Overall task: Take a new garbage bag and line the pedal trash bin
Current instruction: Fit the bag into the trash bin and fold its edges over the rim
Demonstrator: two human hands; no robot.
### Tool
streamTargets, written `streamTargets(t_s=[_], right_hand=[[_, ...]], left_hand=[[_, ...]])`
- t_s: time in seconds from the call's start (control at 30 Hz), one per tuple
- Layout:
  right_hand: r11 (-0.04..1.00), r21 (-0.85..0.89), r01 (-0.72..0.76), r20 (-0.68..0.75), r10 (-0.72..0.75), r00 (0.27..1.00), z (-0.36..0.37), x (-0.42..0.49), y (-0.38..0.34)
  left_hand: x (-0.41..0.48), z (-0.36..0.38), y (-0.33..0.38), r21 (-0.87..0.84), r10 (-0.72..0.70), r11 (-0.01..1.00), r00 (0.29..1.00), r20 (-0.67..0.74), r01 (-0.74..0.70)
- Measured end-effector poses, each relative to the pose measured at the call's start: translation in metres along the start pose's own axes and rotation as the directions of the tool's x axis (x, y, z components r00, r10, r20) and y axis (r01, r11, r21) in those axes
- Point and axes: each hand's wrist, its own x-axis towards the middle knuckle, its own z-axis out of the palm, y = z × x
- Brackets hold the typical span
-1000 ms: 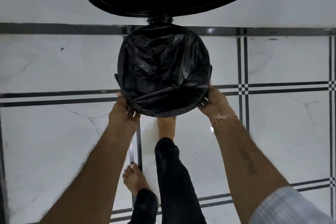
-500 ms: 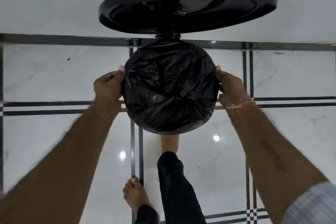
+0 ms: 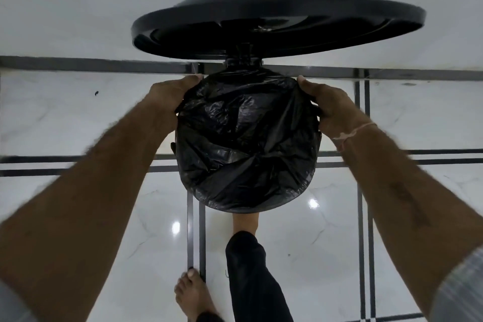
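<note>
While no writing can be read anywhere, the crinkled black plastic garbage bag [image 3: 245, 144] is seen stretched over the round pedal trash bin [image 3: 241, 61], gripped at its far rim by the left hand [image 3: 170, 98] and right hand [image 3: 332, 110], below the raised glossy black lid [image 3: 277, 21].

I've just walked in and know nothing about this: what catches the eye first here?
A crinkled black garbage bag fills the round bin mouth in the middle, with the left hand and right hand gripping its far edges. Above it the glossy black lid stands open. Below, a bare foot reaches under the bin's near edge.
</note>
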Motion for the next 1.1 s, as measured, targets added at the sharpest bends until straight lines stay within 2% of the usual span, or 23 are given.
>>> streamTargets(t_s=[0.1,0.2,0.33,0.53,0.6,0.67,0.73,0.8,0.93,1.03,1.1], right_hand=[[0.995,-0.091,-0.050,0.023,0.052,0.998,0.003,0.018,-0.004],[0.996,-0.080,-0.047,0.093,0.054,0.994,0.001,0.024,-0.002],[0.995,-0.100,-0.031,0.191,0.050,0.980,0.009,0.027,-0.013],[0.921,-0.361,-0.146,0.234,0.241,0.942,0.025,0.036,-0.030],[0.945,-0.302,-0.130,0.222,0.202,0.954,0.024,0.034,-0.024],[0.984,-0.165,-0.062,0.202,0.095,0.975,0.014,0.022,-0.016],[0.988,-0.151,-0.023,0.162,0.048,0.986,-0.005,0.006,-0.005],[0.984,-0.165,-0.071,0.136,0.094,0.986,-0.022,-0.004,0.009],[0.970,-0.095,-0.224,0.081,0.232,0.969,-0.025,-0.005,0.013],[0.960,-0.093,-0.263,0.052,0.268,0.962,-0.018,0.003,0.011],[0.969,-0.065,-0.239,0.009,0.240,0.971,-0.016,0.003,0.015]], left_hand=[[0.014,-0.002,0.003,0.131,-0.105,0.987,0.990,0.098,0.092],[0.013,-0.004,0.003,0.154,-0.078,0.986,0.993,0.086,0.064],[0.012,0.000,0.010,0.198,-0.092,0.978,0.982,0.163,0.059],[0.019,0.009,0.021,0.298,-0.235,0.938,0.958,0.164,0.179],[0.019,0.011,0.016,0.239,-0.188,0.960,0.969,0.158,0.147],[0.013,0.004,0.010,0.147,-0.062,0.988,0.992,0.109,0.046],[0.006,-0.011,-0.002,0.130,-0.005,0.991,0.995,0.102,-0.009],[-0.001,-0.030,-0.017,0.151,-0.021,0.989,0.990,0.140,0.000],[-0.009,-0.040,-0.031,0.054,-0.090,0.995,0.985,0.149,0.082],[-0.009,-0.028,-0.029,-0.027,-0.186,0.981,0.971,0.150,0.193],[-0.011,-0.025,-0.031,-0.089,-0.174,0.979,0.980,0.099,0.183]])
